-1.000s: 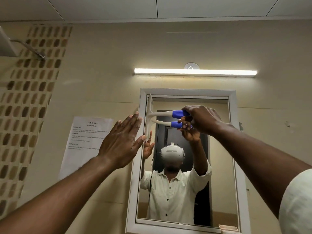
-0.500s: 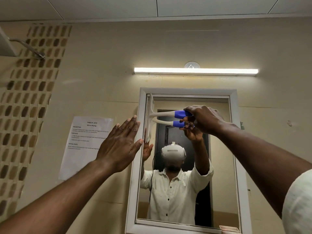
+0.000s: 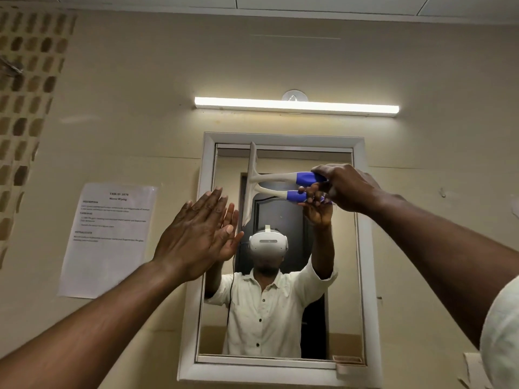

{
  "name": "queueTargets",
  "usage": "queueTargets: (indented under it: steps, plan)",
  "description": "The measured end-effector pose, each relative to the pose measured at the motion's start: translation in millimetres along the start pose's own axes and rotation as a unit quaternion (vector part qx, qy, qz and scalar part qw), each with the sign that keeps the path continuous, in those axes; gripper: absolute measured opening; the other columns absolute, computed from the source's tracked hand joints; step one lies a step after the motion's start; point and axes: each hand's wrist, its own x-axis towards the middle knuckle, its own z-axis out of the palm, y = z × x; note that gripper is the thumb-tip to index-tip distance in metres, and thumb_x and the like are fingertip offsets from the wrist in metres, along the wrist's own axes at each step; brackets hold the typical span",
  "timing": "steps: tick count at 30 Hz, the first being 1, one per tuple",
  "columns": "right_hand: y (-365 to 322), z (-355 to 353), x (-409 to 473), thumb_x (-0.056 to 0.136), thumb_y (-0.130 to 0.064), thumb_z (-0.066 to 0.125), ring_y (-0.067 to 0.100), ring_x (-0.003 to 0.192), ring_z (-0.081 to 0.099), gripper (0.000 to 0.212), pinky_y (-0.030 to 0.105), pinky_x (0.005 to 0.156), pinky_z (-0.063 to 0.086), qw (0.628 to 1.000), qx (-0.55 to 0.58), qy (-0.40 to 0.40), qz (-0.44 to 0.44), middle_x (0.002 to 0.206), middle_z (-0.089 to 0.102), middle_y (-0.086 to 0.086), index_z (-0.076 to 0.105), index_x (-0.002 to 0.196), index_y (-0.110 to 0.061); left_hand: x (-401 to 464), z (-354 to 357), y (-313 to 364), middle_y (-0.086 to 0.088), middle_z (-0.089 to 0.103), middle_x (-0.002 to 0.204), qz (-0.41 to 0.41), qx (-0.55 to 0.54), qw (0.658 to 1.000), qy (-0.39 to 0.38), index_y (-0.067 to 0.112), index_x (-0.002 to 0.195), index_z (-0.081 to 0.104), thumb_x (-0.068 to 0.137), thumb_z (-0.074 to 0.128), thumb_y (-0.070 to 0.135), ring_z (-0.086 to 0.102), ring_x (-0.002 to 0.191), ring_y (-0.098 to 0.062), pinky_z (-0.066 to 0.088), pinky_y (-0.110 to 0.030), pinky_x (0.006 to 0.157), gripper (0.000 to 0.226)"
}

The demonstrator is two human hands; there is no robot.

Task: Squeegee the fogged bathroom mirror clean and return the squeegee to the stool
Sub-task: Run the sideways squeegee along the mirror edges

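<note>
Currently: squeegee [image 3: 254, 181], light rigid plastic with a soft blade, blade upright against the mirror [image 3: 280, 318] near its top left. My right hand [image 3: 348, 189] grips the blue handle end, the proper hold. Left hand [image 3: 196, 237] flat, fingers straight, holding nothing.

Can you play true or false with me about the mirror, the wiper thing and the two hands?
1. The right hand holds the squeegee by its blue grip. True.
2. The squeegee blade lies flat across the mirror. False: it stands upright, near the top left.
3. The left hand holds a cloth. False: it is flat, fingers straight, holding nothing.
4. A light bar glows above the mirror. True.
5. A paper sheet hangs right of the mirror. False: left.
</note>
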Motion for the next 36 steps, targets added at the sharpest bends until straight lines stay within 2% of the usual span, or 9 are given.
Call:
queueTargets:
  steps: [4,8,15,22,28,31,36]
  plan:
    - [21.6,-8.5,-11.0,0.085,-0.003,0.058,0.031,0.095,0.062,0.047,0.042,0.075,0.054,1.000,0.000,0.003,0.015,0.114,0.065,0.017,0.050,0.131,-0.008,6.6,6.0,16.2,0.010,-0.025,0.150,0.013,-0.005,1.000,0.005,0.027,0.142,-0.016,0.085,0.006,0.056,-0.022,0.137,-0.003,-0.012,-0.025,0.113,0.068]
    - [47.9,-16.8,-22.5,0.085,-0.003,0.058,0.031,0.092,0.062,0.045,0.037,0.071,0.049,0.999,-0.014,0.002,0.034,0.113,0.066,0.016,0.052,0.130,-0.010,12.7,13.5,34.5,0.011,-0.030,0.147,0.024,-0.014,1.000,0.004,0.027,0.139,-0.019,0.084,0.005,0.054,-0.027,0.134,-0.001,-0.017,-0.021,0.109,0.066]
    - [86.0,-36.0,-46.0,0.091,-0.016,0.057,0.024,0.086,0.058,0.038,0.031,0.068,0.039,0.997,-0.050,0.008,0.063,0.113,0.067,0.014,0.055,0.128,-0.013,27.3,31.3,68.1,0.014,-0.027,0.149,0.048,-0.072,0.996,0.011,0.029,0.143,-0.015,0.086,0.005,0.055,-0.026,0.136,0.002,-0.015,-0.022,0.111,0.066]
    - [114.1,-62.2,-65.6,0.093,-0.021,0.056,0.022,0.083,0.050,0.034,0.032,0.067,0.039,0.993,-0.073,-0.012,0.094,0.114,0.066,0.011,0.056,0.126,-0.016,38.0,49.8,94.4,0.011,-0.022,0.153,0.065,-0.074,0.995,0.022,0.027,0.145,-0.012,0.086,0.000,0.058,-0.020,0.140,-0.001,-0.010,-0.027,0.115,0.068]
    - [136.2,-78.3,-78.2,0.093,-0.022,0.054,0.026,0.085,0.053,0.030,0.036,0.068,0.045,0.989,-0.095,-0.029,0.107,0.111,0.065,0.009,0.057,0.122,-0.019,44.5,61.9,109.7,0.016,-0.025,0.151,0.079,-0.082,0.993,0.039,0.031,0.144,-0.015,0.088,0.003,0.058,-0.022,0.139,0.001,-0.020,-0.017,0.108,0.065]
    - [146.2,-84.3,-83.0,0.093,-0.023,0.054,0.027,0.084,0.053,0.028,0.035,0.066,0.043,0.987,-0.106,-0.037,0.114,0.108,0.065,0.007,0.056,0.120,-0.022,47.4,68.8,113.9,0.016,-0.027,0.150,0.088,-0.086,0.992,0.038,0.031,0.143,-0.017,0.092,0.013,0.050,-0.020,0.140,-0.001,-0.022,-0.016,0.106,0.062]
    - [157.7,-92.6,-90.3,0.093,-0.025,0.054,0.027,0.085,0.054,0.028,0.034,0.064,0.041,0.984,-0.120,-0.048,0.126,0.108,0.064,0.006,0.055,0.121,-0.024,49.0,75.1,123.1,0.016,-0.023,0.152,0.094,-0.081,0.991,0.044,0.031,0.144,-0.015,0.095,0.022,0.043,-0.018,0.140,0.000,-0.020,-0.016,0.108,0.062]
